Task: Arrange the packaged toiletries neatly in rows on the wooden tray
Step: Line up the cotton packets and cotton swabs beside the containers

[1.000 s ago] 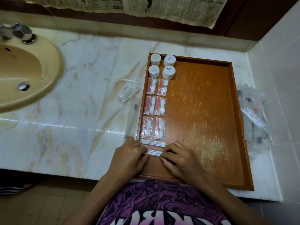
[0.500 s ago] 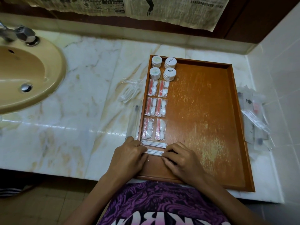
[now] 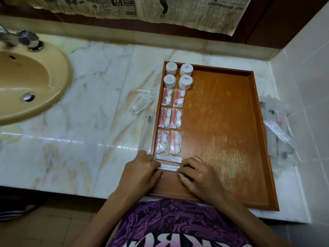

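The wooden tray (image 3: 231,139) lies on the marble countertop (image 3: 89,122), close to the counter's right end and reaching its front edge. Its contents all run down the tray's left edge in two columns. At the far left corner stand four short stacks of round white packets (image 3: 178,75), two by two. Just in front of them lie six clear sachets with a red strip and white balls (image 3: 170,122), set in three pairs. Nearer still, a cotton swab packet (image 3: 168,158) lies crosswise, and a second swab packet (image 3: 168,167) lies parallel just in front of it, near the tray's front left corner. The rest of the tray floor is bare, scuffed wood.

The left hand (image 3: 140,173) pinches the left end of the second swab packet with curled fingers, its knuckles over the tray's left rim. The right hand (image 3: 197,175) pinches the packet's right end in the same way, resting on the tray floor.

On the countertop just beside the tray's left rim lies a long clear sachet (image 3: 146,132), and a loose bundle of clear swab packets (image 3: 142,102) lies a little further back. Along the right edge of the countertop, between the tray and the tiled wall (image 3: 306,68), sits a heap of clear plastic packets (image 3: 277,129). A beige basin (image 3: 26,86) with a metal tap (image 3: 23,39) is sunk into the counter's left end. Newspaper (image 3: 160,9) hangs across the back wall.
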The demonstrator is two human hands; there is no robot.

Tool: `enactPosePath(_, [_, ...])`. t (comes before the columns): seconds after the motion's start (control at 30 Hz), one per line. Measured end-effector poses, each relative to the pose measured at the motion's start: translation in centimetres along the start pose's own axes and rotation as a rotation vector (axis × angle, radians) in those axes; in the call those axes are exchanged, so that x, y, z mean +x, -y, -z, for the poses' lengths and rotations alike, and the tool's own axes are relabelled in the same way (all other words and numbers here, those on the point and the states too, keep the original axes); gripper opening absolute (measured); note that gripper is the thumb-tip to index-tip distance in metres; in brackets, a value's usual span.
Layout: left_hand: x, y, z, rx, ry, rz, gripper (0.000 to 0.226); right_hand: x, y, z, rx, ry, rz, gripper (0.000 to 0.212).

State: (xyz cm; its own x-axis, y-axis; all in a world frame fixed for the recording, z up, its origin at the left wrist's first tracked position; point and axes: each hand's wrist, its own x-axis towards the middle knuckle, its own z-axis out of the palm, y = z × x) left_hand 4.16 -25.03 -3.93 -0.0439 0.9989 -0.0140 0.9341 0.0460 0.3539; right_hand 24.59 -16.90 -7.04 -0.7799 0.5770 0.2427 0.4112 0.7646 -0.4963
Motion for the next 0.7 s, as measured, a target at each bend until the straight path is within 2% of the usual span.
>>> enactPosePath(0.2, [1.0,0.5,1.3,-0.08,-0.064,0.056,0.013,1.2,-0.4,0.6,0.038,-0.093,-0.058,0.007])
enactPosePath(0.4, [6.6,4.9,2.7,-0.152,-0.261,0.309,0.017,4.2,-3.9,1.8,-0.068,-0.227,-0.278,0.018])
enactPosePath(0.43, [7.8,5.7,2.8,-0.172,-0.294,0.357,0.019,4.6,-4.6,1.8,-0.115,-0.213,-0.358,0.023])
enactPosePath(0.53, [11.4,7.7,3.2,-0.198,-0.361,0.462,0.025,5.7,-6.5,1.5,-0.246,-0.034,-0.574,0.042])
enactPosePath(0.63, [14.2,9.5,3.4,-0.156,-0.257,0.518,0.033,6.2,-7.1,1.0,-0.325,0.023,-0.582,0.057])
enactPosePath(0.7, [15.4,10.0,3.6,-0.142,-0.151,0.53,0.028,6.5,-7.1,0.8,-0.364,0.045,-0.584,0.065])
